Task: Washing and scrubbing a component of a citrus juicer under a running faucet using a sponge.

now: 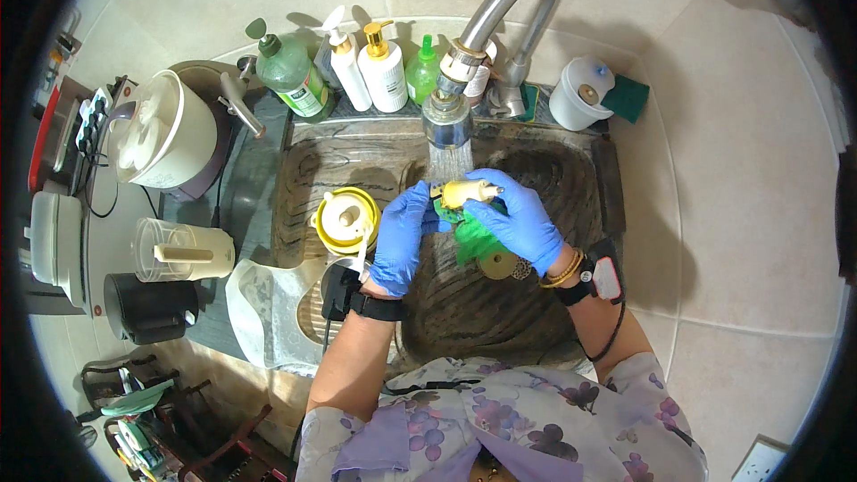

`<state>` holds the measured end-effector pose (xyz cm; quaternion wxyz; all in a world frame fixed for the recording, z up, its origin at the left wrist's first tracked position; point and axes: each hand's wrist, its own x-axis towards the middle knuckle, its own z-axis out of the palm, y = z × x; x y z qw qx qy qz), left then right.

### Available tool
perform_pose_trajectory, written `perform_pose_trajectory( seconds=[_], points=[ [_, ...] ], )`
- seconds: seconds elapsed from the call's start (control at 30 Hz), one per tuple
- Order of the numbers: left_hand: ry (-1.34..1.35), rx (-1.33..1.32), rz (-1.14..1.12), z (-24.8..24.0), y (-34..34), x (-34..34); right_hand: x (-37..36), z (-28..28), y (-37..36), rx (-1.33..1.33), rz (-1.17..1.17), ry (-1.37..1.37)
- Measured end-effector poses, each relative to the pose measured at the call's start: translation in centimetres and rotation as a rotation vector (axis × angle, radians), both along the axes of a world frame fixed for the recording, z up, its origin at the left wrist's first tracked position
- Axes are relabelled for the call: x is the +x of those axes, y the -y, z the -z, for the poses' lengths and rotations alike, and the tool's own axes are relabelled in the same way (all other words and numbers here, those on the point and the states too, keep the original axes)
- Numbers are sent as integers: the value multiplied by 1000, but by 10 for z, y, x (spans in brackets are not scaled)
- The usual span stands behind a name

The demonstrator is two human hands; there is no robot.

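Observation:
Both my hands wear blue gloves and meet over the dark stone-patterned sink (553,321). A cream, tapered plastic part (469,192) with a small dark tip lies roughly level between them. My left hand (402,236) has its fingers closed on the part's left end. My right hand (520,225) grips it near the tip and also has a green mesh scrubber (476,239) bunched beneath. Water (451,161) runs from the tap (446,125) just above the part. A yellow-rimmed bowl (373,205) with a cream piece inside stands left of my left hand.
Several soap bottles (386,78) line the back ledge, with a white cup (576,103) and green scouring pad (627,98) at right. To the left stand a white appliance (178,138), a clear jug (152,250) and a black container (147,308). A round drain cover (496,262) lies below my hands.

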<state>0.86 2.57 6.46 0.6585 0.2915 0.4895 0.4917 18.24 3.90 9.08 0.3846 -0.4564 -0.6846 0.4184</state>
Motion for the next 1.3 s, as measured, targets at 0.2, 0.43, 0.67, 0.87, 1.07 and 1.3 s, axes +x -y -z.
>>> perform_pose_trajectory(
  seconds=[0.2,0.43,0.67,0.87,1.07,1.3],
  points=[
    [-4,-8,22,-3,4,-1,6,3,-3,-101,77,-90],
    [-176,138,0,12,6,12,-6,-4,4,-33,100,17],
    [-317,130,-129,4,5,10,-11,-11,12,90,108,196],
    [-55,116,-145,2,11,9,-6,0,8,89,180,141],
    [-57,69,52,23,13,4,-8,4,10,-55,98,59],
    [-5,48,-116,20,12,-8,25,12,-1,-254,-8,19]
  ],
)
